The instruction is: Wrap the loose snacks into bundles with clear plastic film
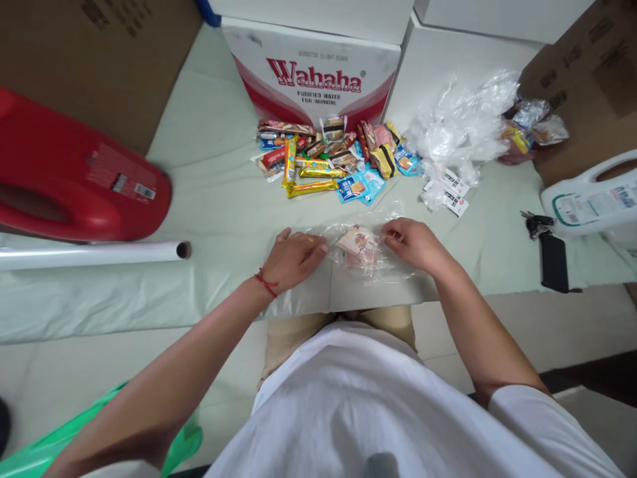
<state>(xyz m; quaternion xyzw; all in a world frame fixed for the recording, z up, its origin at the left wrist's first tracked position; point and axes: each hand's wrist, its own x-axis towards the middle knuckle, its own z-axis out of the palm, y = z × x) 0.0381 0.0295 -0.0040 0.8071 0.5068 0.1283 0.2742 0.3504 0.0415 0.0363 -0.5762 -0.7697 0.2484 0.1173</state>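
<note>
In front of my body lies a clear plastic bag (pixel 398 271), with a small cream-and-pink snack packet (pixel 359 243) inside or under its film; which one I cannot tell. My left hand (pixel 297 257), a red cord round its wrist, rests palm down at the bag's left side, fingers stretched out and the tips by the film. On the right side, my right hand (pixel 412 243) has its fingers curled in a pinch at the bag's edge. Beyond both hands is a pile of wrapped snacks (pixel 318 166), with yellow sticks and blue packets at its front.
A Wahaha carton (pixel 318 79) stands behind the snacks. Crumpled clear bags (pixel 452 126) and white cards (pixel 454 199) lie to the right. Keys (pixel 537 224), a black phone-like object (pixel 554 262) and a white jug (pixel 597 196) are far right. At left are a red jug (pixel 74 166) and a white roll (pixel 94 254).
</note>
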